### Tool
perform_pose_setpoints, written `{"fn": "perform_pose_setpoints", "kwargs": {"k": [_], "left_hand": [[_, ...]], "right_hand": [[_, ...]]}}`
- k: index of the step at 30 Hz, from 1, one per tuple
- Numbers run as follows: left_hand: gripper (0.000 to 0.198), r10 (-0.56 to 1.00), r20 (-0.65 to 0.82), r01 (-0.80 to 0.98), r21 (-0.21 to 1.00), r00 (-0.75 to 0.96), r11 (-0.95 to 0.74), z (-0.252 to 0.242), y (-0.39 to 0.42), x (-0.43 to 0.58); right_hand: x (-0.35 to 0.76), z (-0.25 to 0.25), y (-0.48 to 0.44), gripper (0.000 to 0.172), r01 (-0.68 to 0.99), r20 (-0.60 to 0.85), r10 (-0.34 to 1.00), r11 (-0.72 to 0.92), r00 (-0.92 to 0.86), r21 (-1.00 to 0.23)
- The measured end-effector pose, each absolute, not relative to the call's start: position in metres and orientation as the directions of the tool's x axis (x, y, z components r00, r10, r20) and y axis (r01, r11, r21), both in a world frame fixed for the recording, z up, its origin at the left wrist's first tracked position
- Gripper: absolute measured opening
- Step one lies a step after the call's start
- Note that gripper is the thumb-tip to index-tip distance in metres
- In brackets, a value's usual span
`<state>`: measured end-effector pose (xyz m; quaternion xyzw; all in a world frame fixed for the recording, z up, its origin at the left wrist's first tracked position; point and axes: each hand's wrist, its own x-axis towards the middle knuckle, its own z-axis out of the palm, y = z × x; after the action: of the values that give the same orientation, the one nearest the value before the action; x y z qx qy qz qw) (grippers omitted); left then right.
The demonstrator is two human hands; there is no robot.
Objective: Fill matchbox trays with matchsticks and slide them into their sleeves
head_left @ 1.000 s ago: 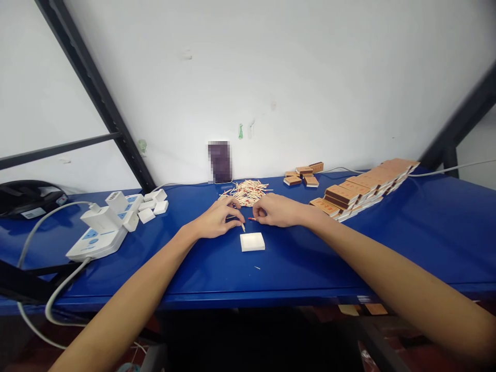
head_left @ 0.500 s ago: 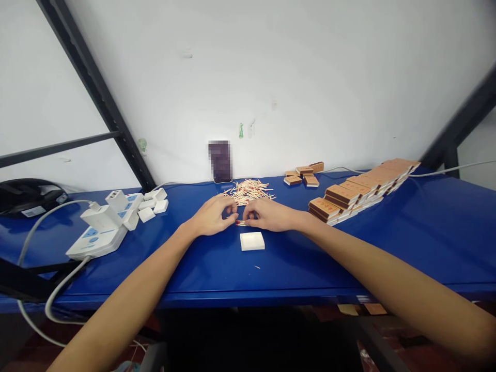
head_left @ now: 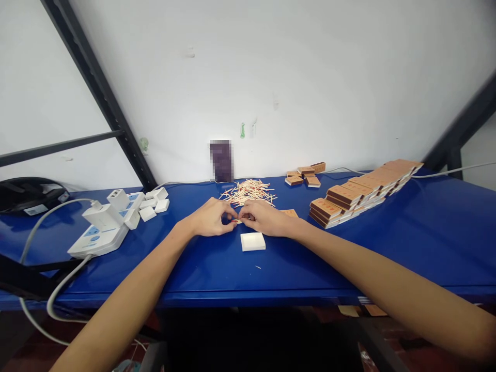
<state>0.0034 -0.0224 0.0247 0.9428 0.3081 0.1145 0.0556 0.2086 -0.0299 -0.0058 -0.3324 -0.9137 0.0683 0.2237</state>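
Pinching matches [head_left: 236, 220], L hand [head_left: 211, 220] & R hand [head_left: 265, 219] grips closed; print on matchboxes [head_left: 338, 197] unreadable.

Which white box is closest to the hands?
The lone white box just on the person's side of the left hand and right hand, which pinch matches; the other white boxes cluster by the power strip, far left.

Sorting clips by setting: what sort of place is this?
Likely a matchbox workshop bench: left hand and right hand pinch matches near a white box, with a loose match pile and stacked brown matchboxes.
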Motion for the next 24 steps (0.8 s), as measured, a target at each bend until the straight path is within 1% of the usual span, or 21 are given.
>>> {"fn": "perform_pose_setpoints", "kwargs": {"k": [7, 9, 12, 14, 16, 19, 21, 24], "left_hand": [[0.022, 0.588, 0.193, 0.538, 0.254, 0.786, -0.803, 0.018, -0.019, 0.006], [0.024, 0.613, 0.267, 0.554, 0.269, 0.743, -0.788, 0.023, -0.015, 0.0], [0.031, 0.701, 0.456, 0.671, 0.262, 0.547, -0.694, 0.032, -0.005, -0.018], [0.032, 0.731, 0.509, 0.751, 0.222, 0.454, -0.622, 0.035, 0.003, -0.032], [0.031, 0.754, 0.474, 0.789, 0.177, 0.455, -0.588, 0.032, 0.01, -0.041], [0.033, 0.785, 0.361, 0.797, 0.156, 0.504, -0.583, 0.02, 0.015, -0.042], [0.035, 0.799, 0.311, 0.8, 0.161, 0.514, -0.578, 0.012, 0.016, -0.036], [0.036, 0.815, 0.304, 0.812, 0.176, 0.492, -0.556, 0.005, 0.016, -0.027]], "right_hand": [[0.207, -0.004, -0.032, 0.011, 0.597, 0.369, 0.683, 0.73, -0.631, -0.331], [0.209, -0.004, -0.032, 0.01, 0.589, 0.363, 0.689, 0.725, -0.627, -0.358], [0.214, -0.005, -0.03, 0.013, 0.595, 0.362, 0.702, 0.713, -0.614, -0.371], [0.219, -0.006, -0.027, 0.017, 0.598, 0.371, 0.692, 0.722, -0.619, -0.349], [0.224, -0.006, -0.024, 0.02, 0.601, 0.375, 0.675, 0.738, -0.636, -0.308], [0.228, -0.006, -0.024, 0.022, 0.602, 0.374, 0.658, 0.751, -0.653, -0.27], [0.226, -0.006, -0.025, 0.02, 0.593, 0.36, 0.657, 0.754, -0.663, -0.283], [0.221, -0.006, -0.028, 0.02, 0.575, 0.326, 0.65, 0.76, -0.686, -0.303]]}}
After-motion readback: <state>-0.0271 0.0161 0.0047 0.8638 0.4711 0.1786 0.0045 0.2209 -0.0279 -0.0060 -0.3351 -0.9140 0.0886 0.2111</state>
